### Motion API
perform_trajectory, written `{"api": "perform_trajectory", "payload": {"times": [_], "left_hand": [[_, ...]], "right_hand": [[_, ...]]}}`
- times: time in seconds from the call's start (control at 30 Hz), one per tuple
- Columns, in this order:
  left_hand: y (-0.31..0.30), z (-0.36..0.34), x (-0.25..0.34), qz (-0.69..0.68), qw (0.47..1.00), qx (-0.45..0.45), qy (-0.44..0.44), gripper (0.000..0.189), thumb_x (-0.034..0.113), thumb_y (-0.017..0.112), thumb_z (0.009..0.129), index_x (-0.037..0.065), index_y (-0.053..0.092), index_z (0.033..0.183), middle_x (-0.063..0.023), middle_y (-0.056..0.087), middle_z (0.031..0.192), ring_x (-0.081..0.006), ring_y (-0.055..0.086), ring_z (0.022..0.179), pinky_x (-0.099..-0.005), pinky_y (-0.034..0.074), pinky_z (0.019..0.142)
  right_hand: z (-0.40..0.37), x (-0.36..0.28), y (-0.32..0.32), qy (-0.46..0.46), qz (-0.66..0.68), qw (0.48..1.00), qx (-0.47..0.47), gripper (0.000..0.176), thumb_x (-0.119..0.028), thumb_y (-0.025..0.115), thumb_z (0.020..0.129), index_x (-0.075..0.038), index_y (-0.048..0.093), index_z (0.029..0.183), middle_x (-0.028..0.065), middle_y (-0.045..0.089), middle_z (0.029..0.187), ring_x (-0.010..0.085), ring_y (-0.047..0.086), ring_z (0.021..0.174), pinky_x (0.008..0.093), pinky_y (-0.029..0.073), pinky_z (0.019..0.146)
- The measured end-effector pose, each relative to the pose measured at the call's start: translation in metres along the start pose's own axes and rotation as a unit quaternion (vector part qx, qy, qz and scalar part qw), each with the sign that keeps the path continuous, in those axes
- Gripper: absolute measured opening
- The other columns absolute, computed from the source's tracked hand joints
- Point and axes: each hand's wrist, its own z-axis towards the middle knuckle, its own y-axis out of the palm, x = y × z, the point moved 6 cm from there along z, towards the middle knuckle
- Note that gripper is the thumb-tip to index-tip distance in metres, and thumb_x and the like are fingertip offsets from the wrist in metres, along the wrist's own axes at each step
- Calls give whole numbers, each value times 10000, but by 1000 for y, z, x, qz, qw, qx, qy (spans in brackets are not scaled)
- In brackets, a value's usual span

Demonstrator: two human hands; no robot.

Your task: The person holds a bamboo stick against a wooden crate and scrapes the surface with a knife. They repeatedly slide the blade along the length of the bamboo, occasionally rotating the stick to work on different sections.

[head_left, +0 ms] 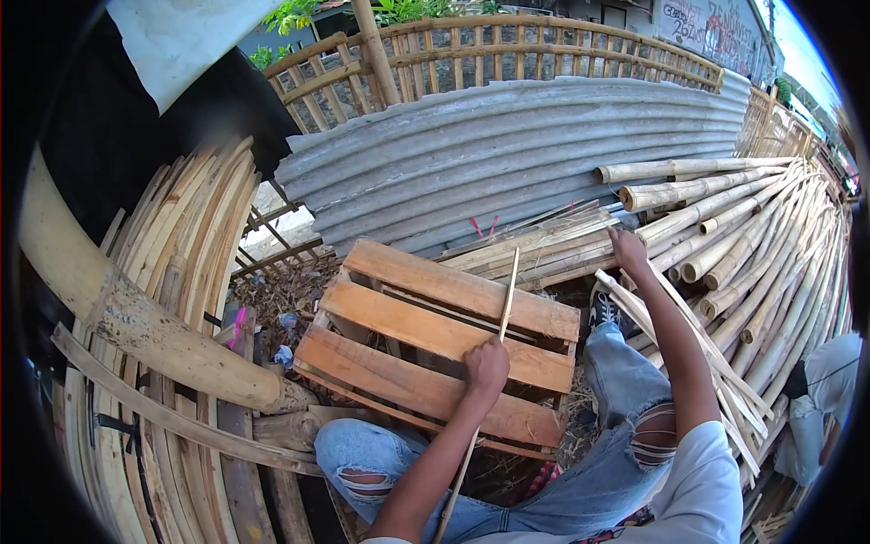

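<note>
Closed round a thin bamboo strip (510, 295), my left hand (488, 364) is over the slatted wooden crate (399, 317). The strip slants from above the crate's far slats down past my forearm. My right hand (627, 250) is raised to the right of the crate, near the ends of the split bamboo strips (553, 249); its fingers look curled, and what they hold, if anything, is too small to make out. More pale split strips (725, 381) lie beside my right arm.
Bamboo poles (716, 245) fan out at the right. Behind the crate stands a corrugated metal sheet (507, 136). A thick bamboo pole (181, 340) and stacked slats (186, 227) are at the left. Part of another person (829, 381) shows at the right edge.
</note>
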Motion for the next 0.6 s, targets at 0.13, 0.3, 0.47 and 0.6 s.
{"api": "perform_trajectory", "payload": {"times": [0.13, 0.3, 0.47, 0.6], "left_hand": [[0, -5, 2, -17, 1000, -18, 7, 139, 167, 560, 811, 68, 621, 736, -116, 646, 630, -266, 664, 597, -381, 518, 539], [-31, -14, 0, -13, 1000, -17, 18, 145, 176, 563, 820, 63, 618, 748, -122, 648, 635, -272, 671, 614, -388, 524, 542], [-9, -19, -9, 12, 1000, -22, 0, 147, 188, 574, 818, 70, 608, 738, -116, 648, 640, -263, 669, 617, -375, 524, 542], [-11, -21, -9, 5, 1000, 2, -8, 153, 189, 567, 824, 69, 608, 739, -108, 649, 660, -266, 663, 624, -377, 525, 550]], "right_hand": [[-27, -18, -1, 100, 148, 971, -160, 371, -313, 352, 966, -118, 517, 1234, 216, 575, 766, 409, 568, 685, 513, 451, 614], [-52, -134, -24, -54, 276, 936, -211, 556, -479, 360, 940, -6, 621, 807, 255, 586, 719, 432, 574, 735, 478, 452, 685], [-90, -234, -51, -133, 358, 886, -263, 637, -510, 347, 938, 27, 600, 707, 265, 574, 658, 432, 576, 687, 487, 456, 664], [-105, -255, -26, -143, 325, 890, -286, 625, -497, 326, 946, 2, 615, 706, 255, 590, 668, 432, 584, 681, 505, 463, 643]]}}
